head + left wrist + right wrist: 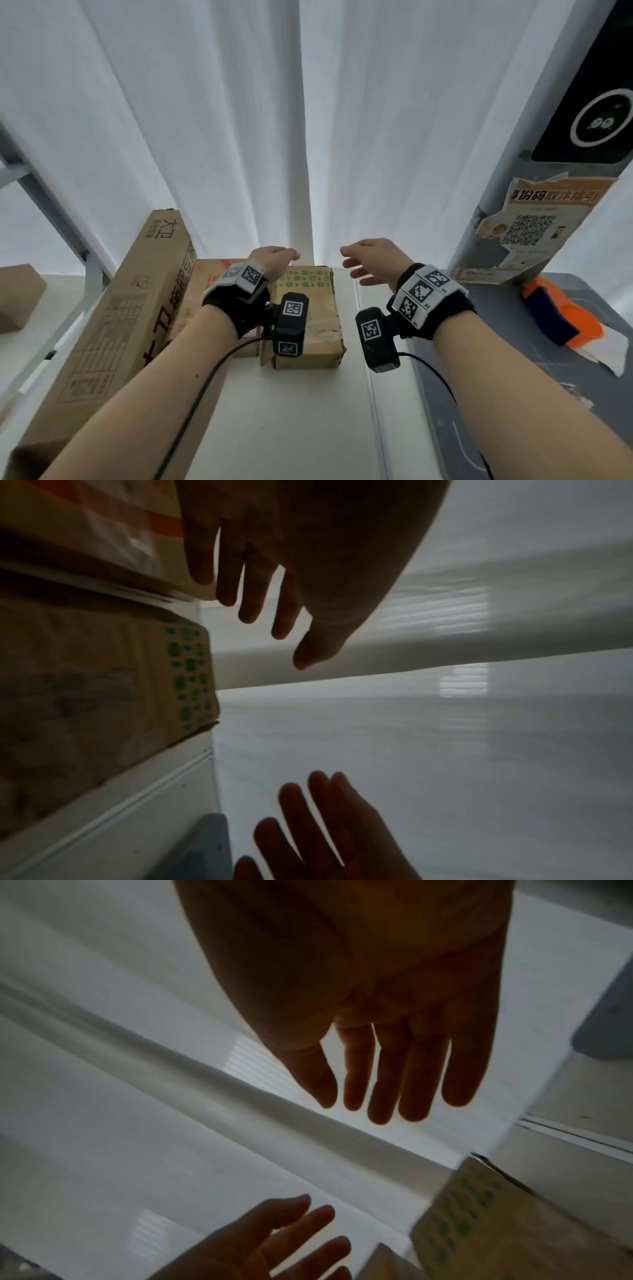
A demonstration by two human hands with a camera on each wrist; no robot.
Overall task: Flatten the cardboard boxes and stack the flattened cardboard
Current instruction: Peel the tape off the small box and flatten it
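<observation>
A small brown box with a green pattern [310,318] stands on the white table [291,418] against the curtain. My left hand [277,257] hovers above its far end, fingers straight and holding nothing. My right hand [366,260] is raised to the right of the box, fingers spread and empty. Left of the small box lie a box with red print [205,284] and a long brown box [120,329]. In the left wrist view my left hand [274,610] hangs open beside the patterned box [103,691]. The right wrist view shows my right hand [394,1074] open before the curtain.
A white curtain [308,120] hangs right behind the table. A grey mat [513,359] at the right carries an orange and blue tape dispenser [561,315]. A grey post with a QR poster [534,226] rises at the right. Another brown box [17,294] sits far left.
</observation>
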